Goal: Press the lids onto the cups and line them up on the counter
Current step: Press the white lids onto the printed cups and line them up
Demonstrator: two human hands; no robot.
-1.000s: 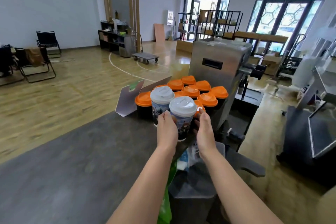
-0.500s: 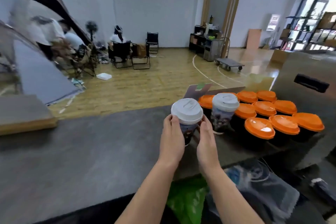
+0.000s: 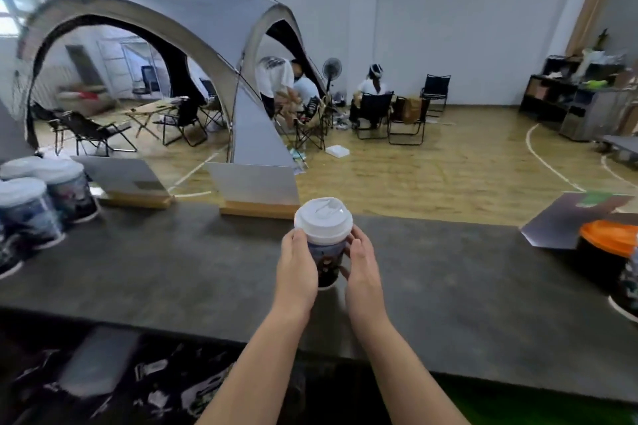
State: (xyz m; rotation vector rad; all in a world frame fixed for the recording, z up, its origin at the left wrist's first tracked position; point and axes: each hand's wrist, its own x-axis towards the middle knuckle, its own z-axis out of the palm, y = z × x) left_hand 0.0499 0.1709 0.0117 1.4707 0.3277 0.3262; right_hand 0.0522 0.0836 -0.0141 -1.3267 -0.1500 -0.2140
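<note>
While both hands, left hand point(image 3: 297, 269) and right hand point(image 3: 362, 269), curl their fingers point(image 3: 289, 241) round the lidded cup point(image 3: 324, 245) above the worktop point(image 3: 172, 262), it sits between them; likely light and crushable, best held low on its wall.

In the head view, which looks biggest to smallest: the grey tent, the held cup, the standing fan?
1. Grey tent
2. Held cup
3. Standing fan
The cup's nearness to the camera inflates it; the fan's true size is unsure.
</note>
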